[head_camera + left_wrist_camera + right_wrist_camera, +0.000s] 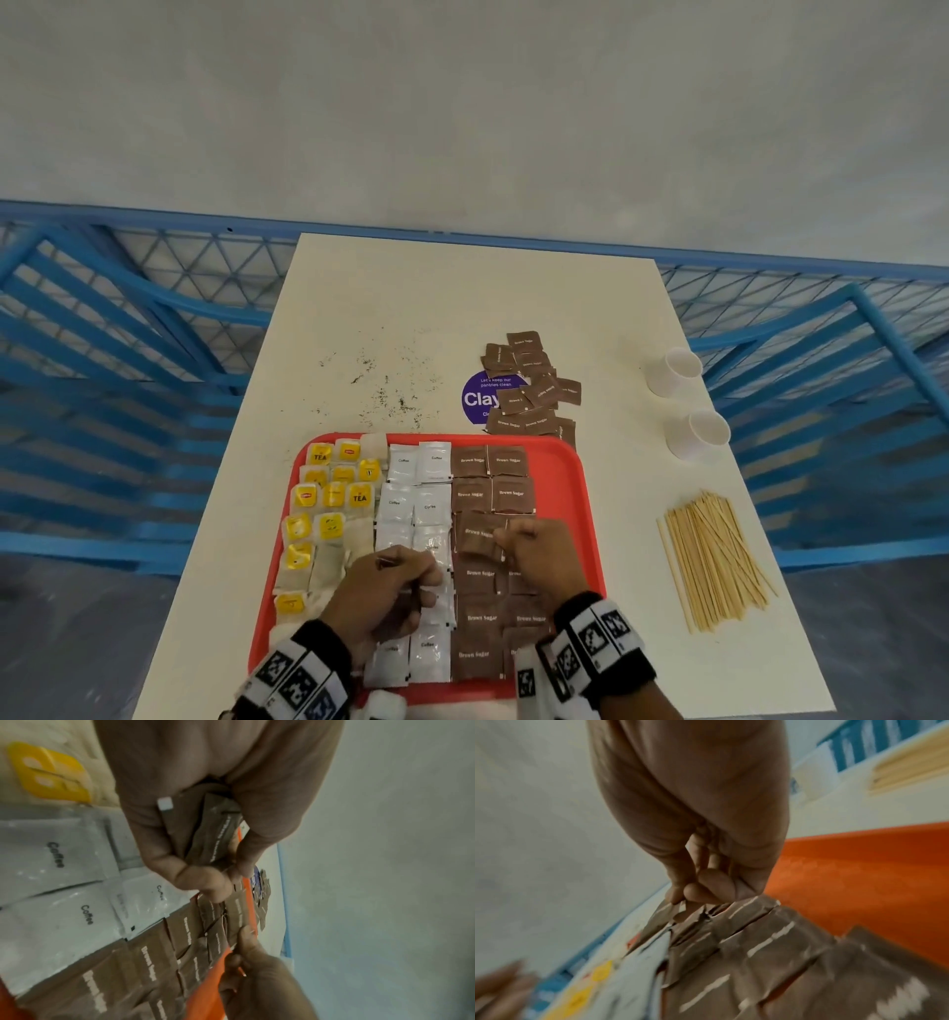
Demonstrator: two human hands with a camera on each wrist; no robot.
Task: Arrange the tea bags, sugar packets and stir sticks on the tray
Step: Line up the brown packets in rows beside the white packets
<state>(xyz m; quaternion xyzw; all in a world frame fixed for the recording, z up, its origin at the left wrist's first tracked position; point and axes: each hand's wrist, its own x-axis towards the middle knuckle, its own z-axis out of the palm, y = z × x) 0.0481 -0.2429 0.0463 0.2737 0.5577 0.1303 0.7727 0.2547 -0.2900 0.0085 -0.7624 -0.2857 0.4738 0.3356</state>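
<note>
- The left hand hovers over the near middle of the red tray, fingers curled; only the left wrist view shows why: it grips a small stack of brown sugar packets.
- The right hand is just beside it over the tray's brown columns, fingertips pinching one brown packet by its edge, clearest in the right wrist view.
- On the tray, yellow-tagged tea bags fill its left side, white coffee sachets its middle, brown sugar rows its right.
- Right of the tray, stir sticks lie heaped on the worktop.
- Beyond the tray, loose brown packets cover a purple sticker; two white cups stand further right.
</note>
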